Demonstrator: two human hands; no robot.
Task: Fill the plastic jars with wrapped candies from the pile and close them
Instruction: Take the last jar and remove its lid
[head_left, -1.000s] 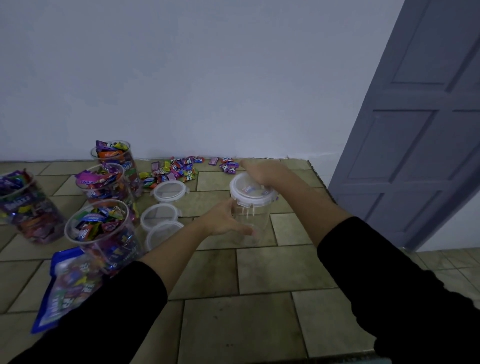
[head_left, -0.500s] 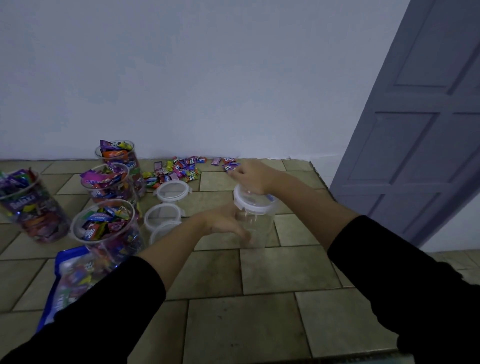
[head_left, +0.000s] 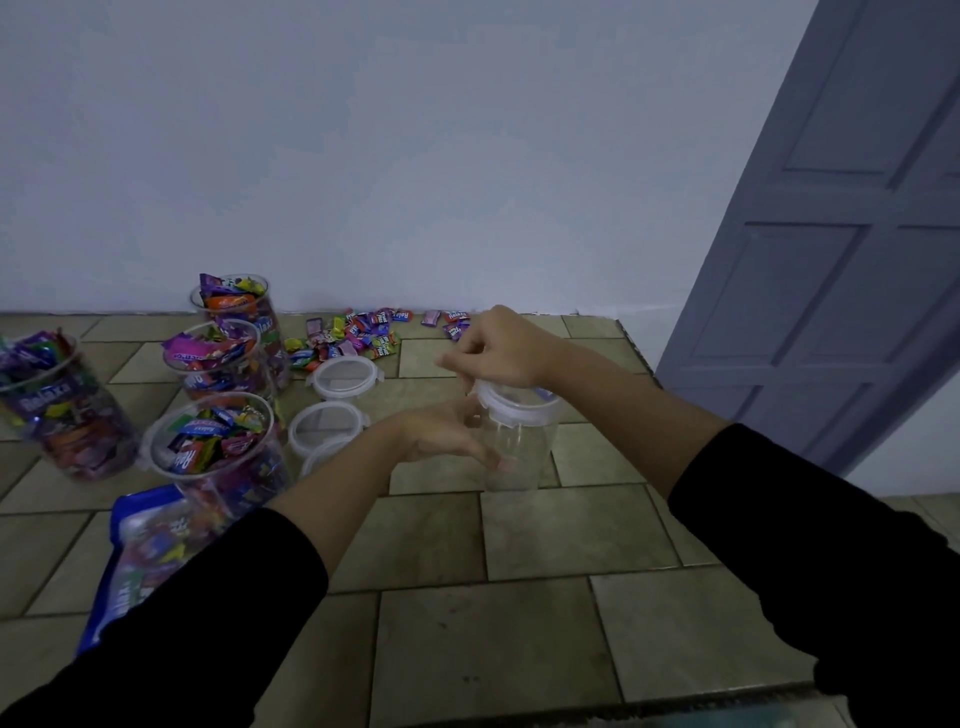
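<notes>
Centrally, on the tiled surface (head_left: 519, 535), one clear plastic jar (head_left: 524, 457) stands upright with nothing visible inside, and a white-rimmed lid (head_left: 519, 408) sits on its mouth. The left hand (head_left: 441, 434) grips the jar's side, fingers wrapped round the wall. The right hand (head_left: 498, 348) lies over the lid, fingers curled and gripping at its left rim; motion blur hides the exact contact.

To the left stand four open jars, each filled above the brim with wrapped candies: back jar (head_left: 236, 312), second jar (head_left: 218, 364), front jar (head_left: 218, 457), far-left jar (head_left: 57, 405). Three loose lids lie between these and the empty jar: rear lid (head_left: 345, 375), middle lid (head_left: 327, 426), and front lid (head_left: 322, 457), which is partly covered. The candy pile (head_left: 363, 332) lies against the wall. A blue candy bag (head_left: 135, 551) lies flat beside the front jar.
</notes>
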